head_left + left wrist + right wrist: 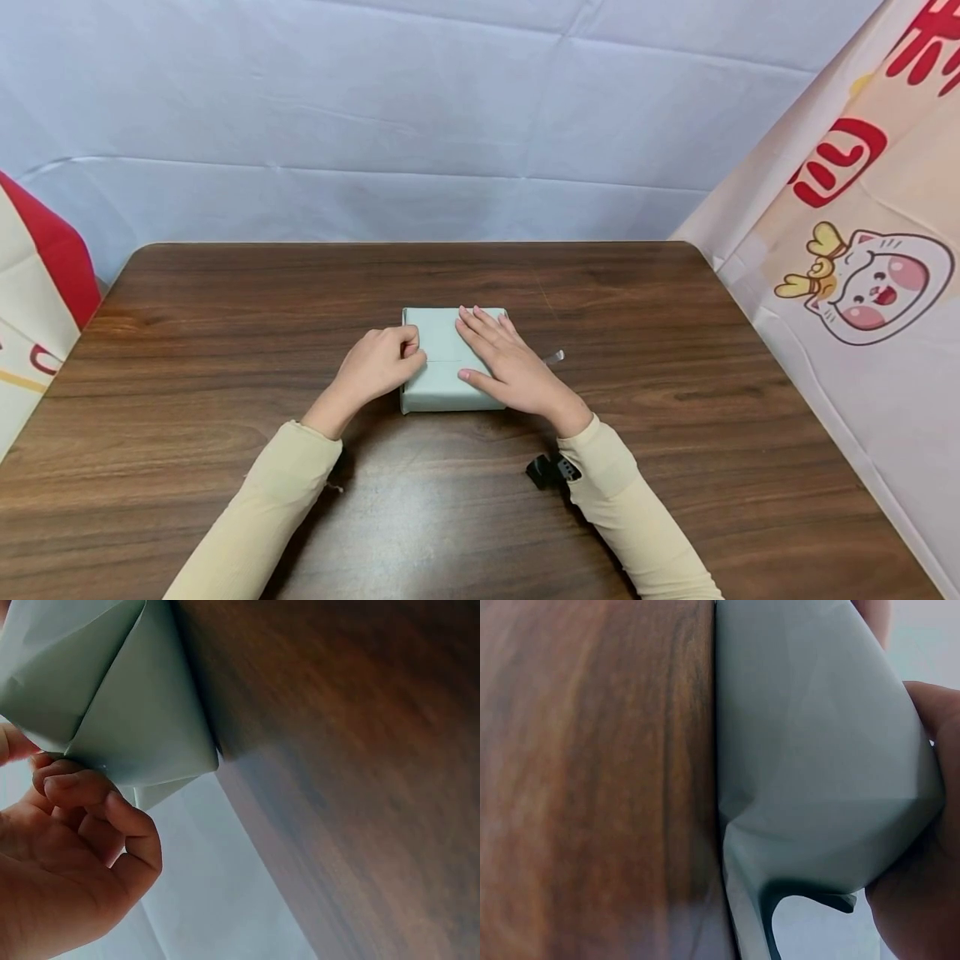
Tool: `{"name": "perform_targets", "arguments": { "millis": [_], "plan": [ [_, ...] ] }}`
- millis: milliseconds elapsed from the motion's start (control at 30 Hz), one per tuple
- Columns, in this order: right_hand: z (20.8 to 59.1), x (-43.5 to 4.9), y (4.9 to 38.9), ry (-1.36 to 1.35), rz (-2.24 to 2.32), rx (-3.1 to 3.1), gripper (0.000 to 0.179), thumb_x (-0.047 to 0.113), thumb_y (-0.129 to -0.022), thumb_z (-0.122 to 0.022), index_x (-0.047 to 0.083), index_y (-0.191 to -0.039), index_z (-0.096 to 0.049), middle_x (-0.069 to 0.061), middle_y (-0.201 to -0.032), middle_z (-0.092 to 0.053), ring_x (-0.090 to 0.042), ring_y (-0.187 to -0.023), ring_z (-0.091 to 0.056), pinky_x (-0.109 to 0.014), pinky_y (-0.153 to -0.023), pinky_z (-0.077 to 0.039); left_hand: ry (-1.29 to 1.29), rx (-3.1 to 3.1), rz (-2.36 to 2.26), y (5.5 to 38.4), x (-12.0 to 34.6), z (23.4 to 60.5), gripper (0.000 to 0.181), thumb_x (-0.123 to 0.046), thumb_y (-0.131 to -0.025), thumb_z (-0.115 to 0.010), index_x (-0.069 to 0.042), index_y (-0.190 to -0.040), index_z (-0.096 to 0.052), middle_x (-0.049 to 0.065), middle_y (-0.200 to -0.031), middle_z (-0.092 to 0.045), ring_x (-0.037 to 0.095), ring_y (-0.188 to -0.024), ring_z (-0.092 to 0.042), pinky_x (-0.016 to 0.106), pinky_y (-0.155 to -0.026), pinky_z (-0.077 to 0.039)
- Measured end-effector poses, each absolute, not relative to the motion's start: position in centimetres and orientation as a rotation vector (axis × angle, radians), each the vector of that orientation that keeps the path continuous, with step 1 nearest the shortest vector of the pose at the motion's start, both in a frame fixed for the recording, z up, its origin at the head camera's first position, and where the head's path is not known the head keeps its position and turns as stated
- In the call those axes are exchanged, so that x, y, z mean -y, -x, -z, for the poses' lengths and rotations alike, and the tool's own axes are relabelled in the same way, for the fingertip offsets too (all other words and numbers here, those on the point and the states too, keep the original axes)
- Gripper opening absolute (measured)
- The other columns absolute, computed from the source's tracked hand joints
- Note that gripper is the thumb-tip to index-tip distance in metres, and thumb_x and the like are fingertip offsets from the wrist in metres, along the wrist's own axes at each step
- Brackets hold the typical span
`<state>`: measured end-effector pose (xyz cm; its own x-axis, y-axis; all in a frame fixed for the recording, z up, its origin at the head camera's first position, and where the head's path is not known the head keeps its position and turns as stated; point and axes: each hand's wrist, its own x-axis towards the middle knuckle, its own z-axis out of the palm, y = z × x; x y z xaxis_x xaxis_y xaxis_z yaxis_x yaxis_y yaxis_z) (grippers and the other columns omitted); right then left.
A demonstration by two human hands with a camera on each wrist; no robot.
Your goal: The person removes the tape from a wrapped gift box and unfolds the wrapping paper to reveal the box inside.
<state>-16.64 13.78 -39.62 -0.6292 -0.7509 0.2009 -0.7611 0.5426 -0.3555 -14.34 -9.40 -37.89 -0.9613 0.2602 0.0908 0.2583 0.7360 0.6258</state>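
A box wrapped in pale green paper (442,337) lies on the brown table. At its left end, my left hand (378,362) has its fingers curled and pinches the paper edge between thumb and fingers. The left wrist view shows a folded, pointed end flap (146,712) with the curled fingers right at its upper edge. My right hand (513,371) rests on top of the box at its right side, fingers straight and thumb spread. A loose, unfolded paper end (754,900) sticks out on that side in the right wrist view.
The brown wooden table (637,333) extends on all sides of the box. A small pale shiny piece (555,357) shows just right of the right hand. A black strap device (551,471) hangs at the right wrist. White cloth (375,108) hangs behind the table, and a printed banner (862,250) stands at right.
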Motion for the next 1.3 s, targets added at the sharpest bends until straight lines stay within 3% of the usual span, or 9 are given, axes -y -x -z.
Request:
{"name": "perform_targets", "arguments": {
  "millis": [200, 400, 500, 833, 1067, 1200, 1300],
  "plan": [
    [39.6, -13.9, 16.5, -1.335, -0.670, 2.747, 0.073, 0.056, -0.099, -0.027, 0.004, -0.150, -0.021, -0.010, -0.156, -0.016, -0.023, -0.144, -0.009, -0.046, -0.114, -0.002, -0.428, -2.908, -1.007, 14.2, 9.3, 37.7, 0.023, -0.016, -0.087, -0.049, -0.014, -0.065, -0.044, -0.002, -0.054, -0.037, 0.013, -0.047, -0.034, 0.027, -0.046, -0.026],
    [39.8, -13.9, 16.5, -1.333, -0.683, 2.748, 0.075, 0.058, -0.098, -0.025, 0.004, -0.150, -0.021, -0.010, -0.156, -0.015, -0.023, -0.144, -0.008, -0.048, -0.114, -0.002, -0.545, -3.160, -0.369, 13.4, 7.7, 37.2, 0.034, -0.038, -0.094, -0.054, -0.014, -0.070, -0.053, -0.003, -0.053, -0.044, 0.015, -0.050, -0.048, 0.033, -0.054, -0.035],
    [39.8, -13.9, 16.5, -1.332, -0.683, 2.752, 0.075, 0.057, -0.098, -0.026, 0.004, -0.150, -0.021, -0.010, -0.157, -0.015, -0.022, -0.144, -0.008, -0.046, -0.114, -0.001, -0.576, -3.203, -0.170, 13.3, 7.1, 37.1, 0.030, -0.034, -0.096, -0.051, -0.013, -0.075, -0.057, -0.002, -0.054, -0.045, 0.017, -0.053, -0.053, 0.036, -0.059, -0.038],
    [39.7, -14.0, 16.5, -1.337, -0.696, 2.730, 0.071, 0.053, -0.099, -0.031, 0.004, -0.150, -0.022, -0.010, -0.156, -0.016, -0.023, -0.144, -0.009, -0.044, -0.114, -0.001, -0.662, -3.290, -0.078, 13.1, 6.8, 37.3, 0.026, -0.013, -0.094, -0.049, -0.012, -0.067, -0.048, -0.001, -0.053, -0.039, 0.015, -0.047, -0.041, 0.033, -0.056, -0.029],
    [39.6, -13.9, 16.4, -1.344, -0.701, 2.729, 0.071, 0.051, -0.100, -0.033, 0.003, -0.150, -0.022, -0.011, -0.156, -0.017, -0.023, -0.144, -0.009, -0.045, -0.114, -0.001, -0.821, -3.304, 0.171, 13.1, 6.5, 37.2, 0.020, -0.006, -0.089, -0.056, -0.011, -0.070, -0.053, 0.002, -0.058, -0.050, 0.019, -0.055, -0.053, 0.034, -0.060, -0.038],
    [39.6, -13.9, 16.4, -1.339, -0.693, 2.734, 0.069, 0.049, -0.100, -0.034, 0.003, -0.150, -0.022, -0.011, -0.156, -0.016, -0.023, -0.144, -0.009, -0.045, -0.114, -0.001, -0.805, -3.266, -0.022, 13.3, 7.1, 37.1, 0.024, -0.006, -0.091, -0.052, -0.010, -0.068, -0.049, 0.001, -0.055, -0.047, 0.016, -0.050, -0.048, 0.031, -0.054, -0.037],
    [39.5, -13.9, 16.4, -1.335, -0.685, 2.747, 0.069, 0.050, -0.100, -0.034, 0.004, -0.150, -0.021, -0.010, -0.157, -0.015, -0.022, -0.144, -0.007, -0.044, -0.114, -0.001, -0.715, -3.191, -0.417, 13.5, 8.1, 37.5, 0.029, -0.009, -0.095, -0.046, -0.012, -0.066, -0.045, -0.001, -0.053, -0.040, 0.013, -0.046, -0.039, 0.029, -0.048, -0.033]
  ]
}}
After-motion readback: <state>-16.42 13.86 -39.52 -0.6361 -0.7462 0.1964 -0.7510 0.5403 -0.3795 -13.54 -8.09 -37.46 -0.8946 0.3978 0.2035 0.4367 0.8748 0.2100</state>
